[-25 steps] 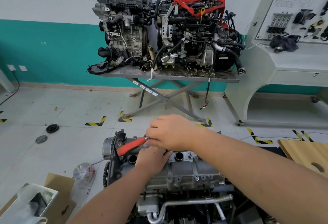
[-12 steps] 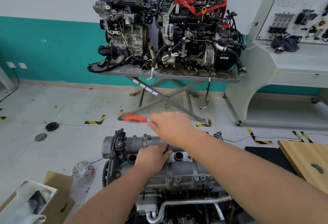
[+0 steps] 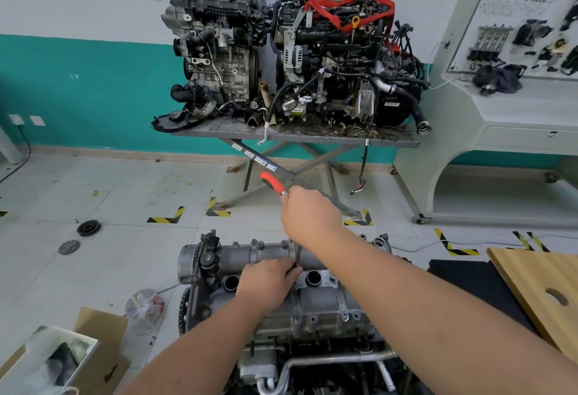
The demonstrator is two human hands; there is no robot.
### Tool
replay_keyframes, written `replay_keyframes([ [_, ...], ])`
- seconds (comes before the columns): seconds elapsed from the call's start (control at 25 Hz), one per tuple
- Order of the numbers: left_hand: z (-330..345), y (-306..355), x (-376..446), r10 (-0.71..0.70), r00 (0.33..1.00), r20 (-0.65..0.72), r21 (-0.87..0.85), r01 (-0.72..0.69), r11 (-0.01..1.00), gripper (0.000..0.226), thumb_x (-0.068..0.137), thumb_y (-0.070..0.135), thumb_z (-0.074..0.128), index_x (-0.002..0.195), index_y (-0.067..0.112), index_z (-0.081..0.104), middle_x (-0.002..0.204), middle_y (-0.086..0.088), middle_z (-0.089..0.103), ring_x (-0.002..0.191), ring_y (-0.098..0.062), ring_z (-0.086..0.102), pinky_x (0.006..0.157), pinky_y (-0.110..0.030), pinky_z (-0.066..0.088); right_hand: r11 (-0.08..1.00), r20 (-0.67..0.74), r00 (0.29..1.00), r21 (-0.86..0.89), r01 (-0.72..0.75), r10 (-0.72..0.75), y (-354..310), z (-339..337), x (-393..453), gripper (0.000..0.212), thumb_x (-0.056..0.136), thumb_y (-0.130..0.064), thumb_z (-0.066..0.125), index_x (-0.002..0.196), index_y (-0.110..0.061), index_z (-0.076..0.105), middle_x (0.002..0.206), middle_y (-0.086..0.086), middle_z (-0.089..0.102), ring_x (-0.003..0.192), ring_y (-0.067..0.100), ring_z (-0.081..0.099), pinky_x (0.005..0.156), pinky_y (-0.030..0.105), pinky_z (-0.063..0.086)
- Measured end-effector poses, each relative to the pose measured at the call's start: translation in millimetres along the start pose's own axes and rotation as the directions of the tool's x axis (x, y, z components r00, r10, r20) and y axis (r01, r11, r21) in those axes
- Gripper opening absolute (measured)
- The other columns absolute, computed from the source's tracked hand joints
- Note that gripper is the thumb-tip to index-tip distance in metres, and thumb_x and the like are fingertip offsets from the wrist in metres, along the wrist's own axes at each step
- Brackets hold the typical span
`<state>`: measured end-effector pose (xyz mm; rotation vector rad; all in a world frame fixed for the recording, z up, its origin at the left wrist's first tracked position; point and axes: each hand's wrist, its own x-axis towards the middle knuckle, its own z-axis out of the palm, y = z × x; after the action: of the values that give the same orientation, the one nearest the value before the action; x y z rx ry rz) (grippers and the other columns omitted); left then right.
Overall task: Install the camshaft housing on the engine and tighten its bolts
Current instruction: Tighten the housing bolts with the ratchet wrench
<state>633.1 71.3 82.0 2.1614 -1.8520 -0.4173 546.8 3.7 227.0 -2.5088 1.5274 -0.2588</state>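
Note:
The grey camshaft housing (image 3: 322,299) sits on top of the engine (image 3: 300,360) in front of me. My right hand (image 3: 308,215) grips a ratchet wrench with a red handle (image 3: 272,183); the handle points away to the upper left. A dark extension shaft (image 3: 297,255) runs from under that hand down to the middle of the housing. My left hand (image 3: 267,280) rests on the housing and pinches the lower end of the shaft. The bolt under it is hidden. Several bolts (image 3: 344,316) show along the housing's near edge.
Two other engines (image 3: 294,57) stand on a folding metal table (image 3: 391,143) at the back wall. A white training bench (image 3: 506,119) is at the right, a wooden board (image 3: 538,288) at the near right. A cardboard box (image 3: 90,347) and pulleys (image 3: 89,227) lie on the floor left.
The red handle has swung clockwise, from pointing left and down near the housing to pointing up and away. My right hand rose with it. My left hand stayed on the shaft.

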Motion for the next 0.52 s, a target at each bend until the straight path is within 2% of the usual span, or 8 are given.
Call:
replay_keyframes([
  [0.04, 0.0, -0.4, -0.1, -0.002, 1.000, 0.000, -0.002, 0.002, 1.000, 0.036, 0.101, 0.053, 0.036, 0.074, 0.030, 0.039, 0.090, 0.004, 0.067, 0.091, -0.022, 0.063, 0.068, -0.035, 0.034, 0.993, -0.015, 0.994, -0.064, 0.104, -0.105, 2.3, 0.4, -2.7, 0.034, 0.107, -0.038, 0.032, 0.111, -0.014, 0.055, 0.078, 0.003, 0.047, 0.076, 0.030, 0.055, 0.061, 0.036, 0.037],
  [0.12, -0.8, 0.5, 0.6, -0.008, 1.000, 0.000, -0.003, 0.008, 1.000, 0.033, 0.101, 0.053, 0.036, 0.079, 0.030, 0.044, 0.094, 0.005, 0.068, 0.094, -0.020, 0.064, 0.070, -0.035, 0.035, 0.922, -0.005, 0.932, -0.150, 0.356, -0.361, 4.7, 0.3, -11.1, 0.036, 0.106, -0.044, 0.030, 0.107, -0.017, 0.053, 0.079, 0.003, 0.052, 0.074, 0.030, 0.055, 0.058, 0.034, 0.035],
  [0.2, -2.1, 2.6, 0.6, -0.003, 1.000, 0.000, 0.007, 0.003, 1.000, 0.028, 0.102, 0.053, 0.035, 0.083, 0.034, 0.046, 0.099, 0.005, 0.069, 0.097, -0.020, 0.063, 0.072, -0.034, 0.035, 0.845, 0.041, 0.862, -0.174, 0.505, -0.506, 5.3, 1.1, -14.5, 0.034, 0.105, -0.048, 0.032, 0.098, -0.020, 0.051, 0.080, 0.002, 0.055, 0.068, 0.028, 0.047, 0.052, 0.032, 0.028],
  [0.32, -2.6, 2.8, -0.9, 0.002, 1.000, 0.002, 0.016, -0.002, 1.000, 0.027, 0.102, 0.053, 0.034, 0.085, 0.036, 0.045, 0.100, 0.004, 0.070, 0.098, -0.020, 0.063, 0.071, -0.034, 0.034, 0.839, 0.030, 0.850, -0.147, 0.524, -0.526, 4.1, 1.1, -15.3, 0.029, 0.105, -0.047, 0.035, 0.088, -0.025, 0.042, 0.072, -0.003, 0.046, 0.063, 0.026, 0.043, 0.047, 0.030, 0.018],
  [0.52, -2.0, 3.0, -0.3, 0.011, 1.000, 0.000, 0.014, -0.011, 1.000, 0.028, 0.102, 0.053, 0.034, 0.083, 0.035, 0.044, 0.095, 0.005, 0.069, 0.093, -0.021, 0.064, 0.069, -0.035, 0.033, 0.854, 0.007, 0.861, -0.117, 0.506, -0.509, 8.1, 5.8, -14.7, 0.030, 0.105, -0.047, 0.035, 0.088, -0.023, 0.042, 0.072, -0.003, 0.045, 0.064, 0.025, 0.045, 0.048, 0.032, 0.021],
])
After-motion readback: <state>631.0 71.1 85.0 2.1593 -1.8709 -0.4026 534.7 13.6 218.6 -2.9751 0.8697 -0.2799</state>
